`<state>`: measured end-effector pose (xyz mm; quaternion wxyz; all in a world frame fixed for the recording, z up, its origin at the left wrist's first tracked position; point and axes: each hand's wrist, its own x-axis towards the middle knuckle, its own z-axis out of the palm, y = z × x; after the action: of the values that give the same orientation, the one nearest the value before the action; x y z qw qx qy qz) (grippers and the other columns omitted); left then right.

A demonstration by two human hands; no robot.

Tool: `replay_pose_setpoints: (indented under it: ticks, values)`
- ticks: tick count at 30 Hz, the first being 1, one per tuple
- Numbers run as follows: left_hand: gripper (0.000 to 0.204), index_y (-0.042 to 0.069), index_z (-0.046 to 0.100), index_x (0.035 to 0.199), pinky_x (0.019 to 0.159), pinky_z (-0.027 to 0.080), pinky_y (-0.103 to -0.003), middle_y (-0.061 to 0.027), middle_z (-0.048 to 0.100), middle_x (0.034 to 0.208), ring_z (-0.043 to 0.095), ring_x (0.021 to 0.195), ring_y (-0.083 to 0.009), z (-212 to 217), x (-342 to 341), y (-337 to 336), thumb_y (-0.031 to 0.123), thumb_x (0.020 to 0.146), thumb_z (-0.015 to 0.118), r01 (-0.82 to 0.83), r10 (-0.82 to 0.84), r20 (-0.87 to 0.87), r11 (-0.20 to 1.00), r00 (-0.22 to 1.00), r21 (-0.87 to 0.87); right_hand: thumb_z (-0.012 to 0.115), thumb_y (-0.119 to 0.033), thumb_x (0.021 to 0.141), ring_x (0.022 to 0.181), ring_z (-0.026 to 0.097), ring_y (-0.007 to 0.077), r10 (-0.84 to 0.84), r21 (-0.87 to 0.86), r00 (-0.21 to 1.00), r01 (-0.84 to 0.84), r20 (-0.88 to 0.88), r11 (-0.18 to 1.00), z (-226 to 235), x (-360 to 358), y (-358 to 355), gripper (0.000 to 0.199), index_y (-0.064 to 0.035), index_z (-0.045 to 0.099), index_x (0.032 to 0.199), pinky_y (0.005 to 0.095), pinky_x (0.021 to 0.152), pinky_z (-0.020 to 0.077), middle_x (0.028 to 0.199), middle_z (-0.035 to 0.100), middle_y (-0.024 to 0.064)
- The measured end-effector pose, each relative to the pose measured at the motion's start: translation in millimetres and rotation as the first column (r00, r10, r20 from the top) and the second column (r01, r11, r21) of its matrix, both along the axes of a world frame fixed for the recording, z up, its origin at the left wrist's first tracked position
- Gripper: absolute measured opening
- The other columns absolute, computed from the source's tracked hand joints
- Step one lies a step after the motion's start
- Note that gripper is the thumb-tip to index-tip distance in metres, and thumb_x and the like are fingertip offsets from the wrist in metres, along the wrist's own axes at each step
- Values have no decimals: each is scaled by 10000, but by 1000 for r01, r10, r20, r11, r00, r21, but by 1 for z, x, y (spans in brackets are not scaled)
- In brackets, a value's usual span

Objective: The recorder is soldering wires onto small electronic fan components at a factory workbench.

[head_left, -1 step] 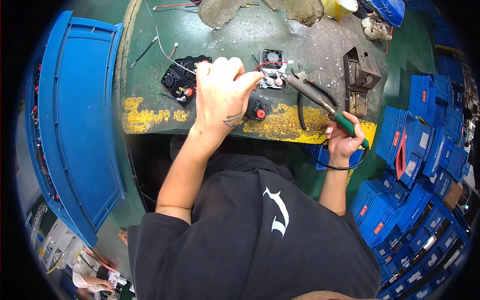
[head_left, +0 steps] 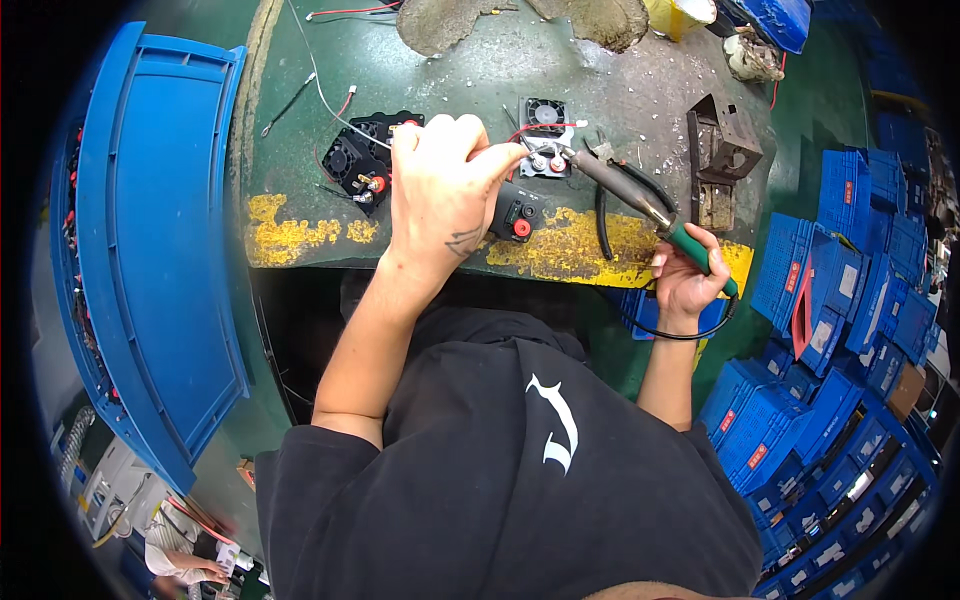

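Observation:
On the green workbench (head_left: 300, 190), my left hand (head_left: 440, 190) is curled with thumb and fingers pinched on a thin red wire (head_left: 545, 127). The wire leads to a small fan module (head_left: 547, 135). My right hand (head_left: 685, 275) grips the green handle of a soldering iron (head_left: 640, 200) off the bench's front edge. The iron's tip reaches the terminals of the fan module. A black box with red buttons (head_left: 515, 212) lies just under my left thumb. Black fan modules with red terminals (head_left: 362, 158) sit left of my left hand, partly hidden by it.
A large blue crate (head_left: 150, 250) stands along the left. Stacks of small blue bins (head_left: 840, 300) fill the floor at right. A rusty metal block (head_left: 720, 150) sits on the bench's right. Loose wires (head_left: 320, 90) lie at the back. Another person (head_left: 185, 560) is at lower left.

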<state>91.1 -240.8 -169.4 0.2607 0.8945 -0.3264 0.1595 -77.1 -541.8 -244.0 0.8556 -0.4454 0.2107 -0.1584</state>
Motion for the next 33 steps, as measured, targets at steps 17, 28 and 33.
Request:
replay_pose_setpoints:
  ticks: [17, 28, 33]
  values:
    - [180, 198, 767, 975, 727, 322, -356, 23, 520, 778, 528, 748, -177, 1, -2, 21, 181, 797, 779, -37, 36, -21, 998, 999, -47, 436, -458, 971, 600, 633, 287, 58, -193, 996, -45, 64, 980, -5, -1, 1, 528, -21, 651, 1174, 355, 475, 502, 864, 687, 208]
    - [140, 172, 746, 939, 743, 338, -356, 10, 549, 782, 541, 753, -188, 1, -2, 22, 184, 808, 793, -33, 31, -28, 995, 999, -97, 469, -429, 970, 615, 644, 302, 72, -203, 993, -51, 98, 978, -4, 0, 1, 506, 3, 648, 1162, 383, 491, 521, 888, 683, 216]
    - [122, 162, 732, 933, 749, 341, -363, 4, 561, 787, 548, 754, -198, 1, -3, 23, 175, 825, 786, -31, 28, -33, 996, 999, -83, 479, -409, 970, 624, 646, 305, 80, -217, 990, -53, 120, 975, -2, 1, 1, 487, 6, 649, 1159, 385, 495, 525, 896, 683, 220]
